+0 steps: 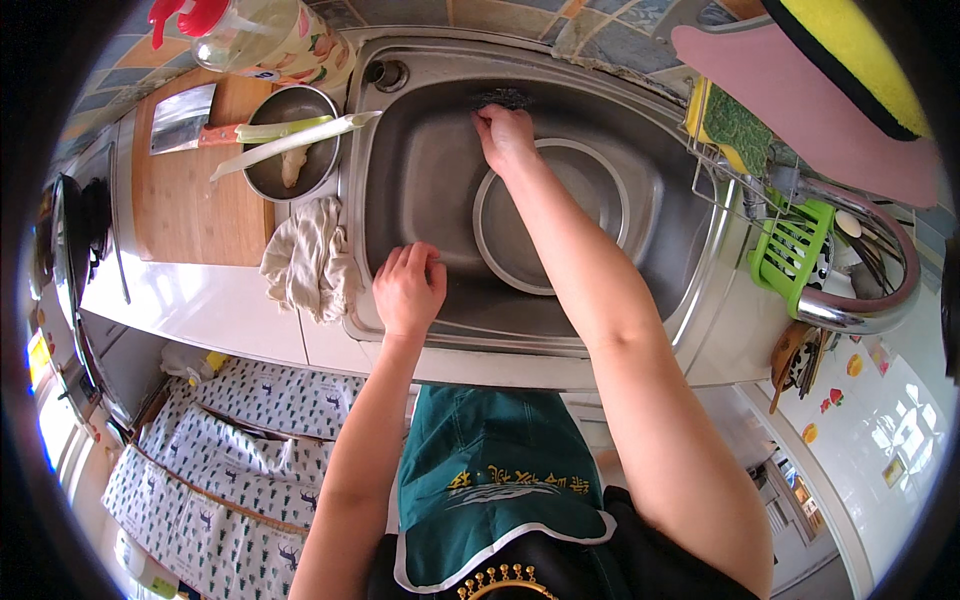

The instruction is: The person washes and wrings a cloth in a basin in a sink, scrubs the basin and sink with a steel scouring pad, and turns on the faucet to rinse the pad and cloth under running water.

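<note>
My right hand (pixel 510 139) reaches over the stainless steel sink (pixel 442 187) to its back wall. Its fingers are bent beside a dark, mesh-like thing (pixel 504 97), perhaps a wire scourer or the drain; whether they grip it is hidden. Under my right forearm, a round metal basin (pixel 484 244) sits in the sink, partly covered by the arm. My left hand (pixel 409 289) hovers at the sink's front left rim, loosely curled with the thumb apart and nothing in it. A crumpled cream cloth (pixel 311 262) lies just left of that hand.
At left, a wooden cutting board (pixel 202 202) bears a cleaver (pixel 184 116); a metal bowl (pixel 259 124) holds ginger (pixel 292 166), with scallion stalks (pixel 300 142) across it. A red-topped jug (pixel 277 37) stands behind. At right are sponges (pixel 731 131), a faucet (pixel 862 319) and a green rack (pixel 791 247).
</note>
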Tool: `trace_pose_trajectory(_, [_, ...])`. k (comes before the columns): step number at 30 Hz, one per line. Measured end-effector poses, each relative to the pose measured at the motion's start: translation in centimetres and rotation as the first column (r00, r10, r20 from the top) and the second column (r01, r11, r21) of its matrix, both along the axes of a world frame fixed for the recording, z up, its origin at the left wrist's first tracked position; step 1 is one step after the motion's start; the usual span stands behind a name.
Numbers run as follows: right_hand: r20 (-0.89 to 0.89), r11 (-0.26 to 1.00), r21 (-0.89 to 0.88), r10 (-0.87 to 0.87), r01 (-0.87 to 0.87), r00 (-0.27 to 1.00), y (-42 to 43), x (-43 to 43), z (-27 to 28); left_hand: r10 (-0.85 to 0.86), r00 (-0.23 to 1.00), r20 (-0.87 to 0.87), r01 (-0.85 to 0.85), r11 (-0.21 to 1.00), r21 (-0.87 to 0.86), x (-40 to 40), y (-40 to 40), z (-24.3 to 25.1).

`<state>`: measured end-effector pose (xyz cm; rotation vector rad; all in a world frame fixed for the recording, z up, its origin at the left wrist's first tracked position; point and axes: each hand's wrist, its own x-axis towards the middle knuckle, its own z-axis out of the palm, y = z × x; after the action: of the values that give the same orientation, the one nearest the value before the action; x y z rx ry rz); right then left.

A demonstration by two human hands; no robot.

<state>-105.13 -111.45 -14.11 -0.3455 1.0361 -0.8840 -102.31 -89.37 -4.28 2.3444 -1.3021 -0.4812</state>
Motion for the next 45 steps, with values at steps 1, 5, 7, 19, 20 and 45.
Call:
trace_pose_trajectory(1, [0.031,0.998,0.052,0.020,-0.022,0.999,-0.2,-0.2,0.5,0.005,1.000,0.004,-0.005,1.000,-0.005,0.1,0.1,0.0])
trace_pose_trajectory(5, [0.080,0.996,0.090,-0.005,-0.002,0.997,-2.4,-3.5,1.4,0.007,1.000,-0.001,-0.007,1.000,-0.009,0.0,0.2,-0.1])
trace_pose_trajectory(7, [0.060,0.989,0.116,-0.095,0.088,0.994,-4.2,-7.1,1.4,0.012,1.000,0.002,-0.012,1.000,0.005,0.0,0.1,-0.1])
trace_pose_trajectory(19, [-0.180,0.905,-0.045,-0.424,0.424,0.887,-7.1,-21.8,4.4,0.003,1.000,-0.006,-0.003,1.000,-0.011,0.2,0.2,0.1])
trace_pose_trajectory(20, [-0.180,0.895,-0.019,-0.442,0.447,0.879,-7.1,-21.6,4.3,0.004,1.000,-0.006,-0.004,1.000,-0.011,0.1,0.2,0.1])
trace_pose_trajectory(45, [-0.400,0.963,-0.093,0.197,-0.253,0.895,2.9,4.5,4.3,0.036,0.999,-0.013,-0.037,0.994,-0.100,0.2,0.7,-0.4])
